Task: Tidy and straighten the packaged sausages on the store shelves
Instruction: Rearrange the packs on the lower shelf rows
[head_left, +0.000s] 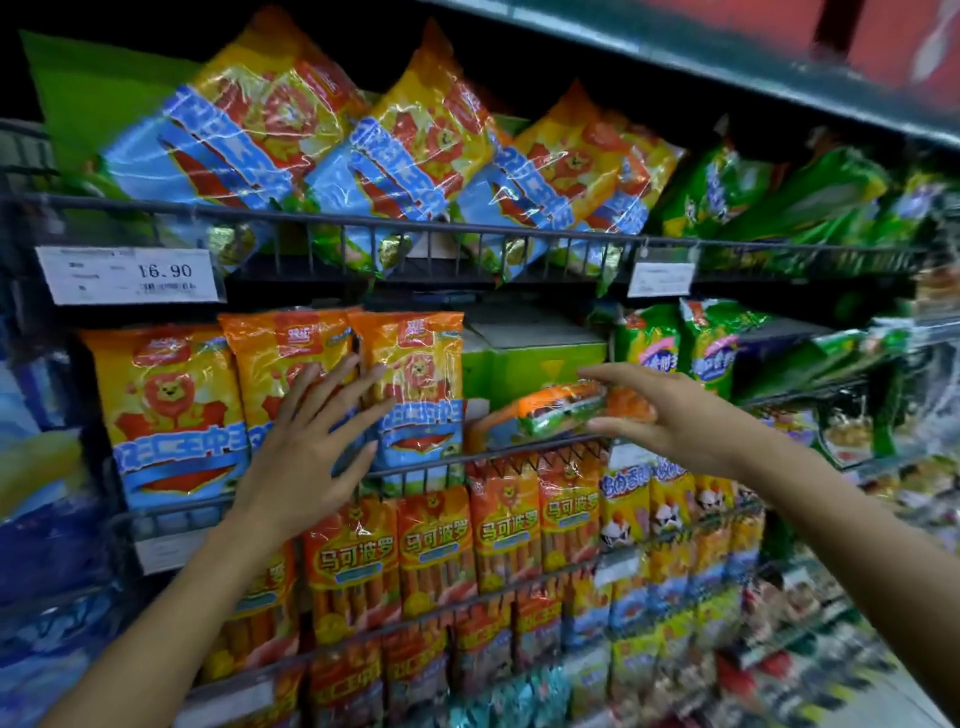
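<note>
On the middle shelf stand three upright orange-and-blue sausage packs with a lion on them (171, 415). My left hand (311, 441) lies flat with spread fingers against the middle and right packs (415, 384). Right of them a sausage pack lies on its side (550, 410) behind the wire rail. My right hand (660, 410) takes this lying pack between thumb and fingers at its right end. On the top shelf several of the same packs (415, 150) lean to the left.
A green carton (530, 358) stands behind the lying pack. Green packs (711, 338) fill the shelf to the right. Orange packs (436, 551) hang in rows below. Wire rails (467, 234) front each shelf; a price tag (127, 275) reads 16.90.
</note>
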